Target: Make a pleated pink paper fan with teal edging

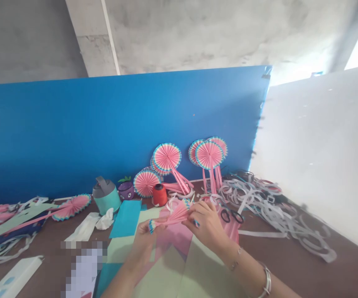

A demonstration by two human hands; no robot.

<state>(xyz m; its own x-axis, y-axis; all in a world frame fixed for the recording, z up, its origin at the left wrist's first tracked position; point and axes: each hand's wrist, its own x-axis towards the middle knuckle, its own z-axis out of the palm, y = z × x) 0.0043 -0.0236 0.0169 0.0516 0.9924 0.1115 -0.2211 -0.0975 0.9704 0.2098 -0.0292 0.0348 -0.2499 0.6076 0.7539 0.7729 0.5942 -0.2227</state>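
Between my hands is a pleated pink paper fan [176, 215] with a blue and cream edge, partly spread. My left hand [148, 234] pinches its left end. At its right side, the fingers of my right hand [206, 219] close on the folds; their tips are partly hidden. Pale green paper sheets [166, 277] lie beneath, with pink paper [180, 236] and blue paper [126, 217] on and around them. Black-handled scissors [231, 216] rest just right of my right hand. A red thread spool [159, 195] stands behind the fan.
Several round pink fans [209, 155] lean against the blue partition [104, 128]. Tangled white paper strips [259, 203] cover the right side. To the left are a teal-grey container [106, 196], a purple pot [125, 190], crumpled tissue [105, 219] and another fan [73, 206].
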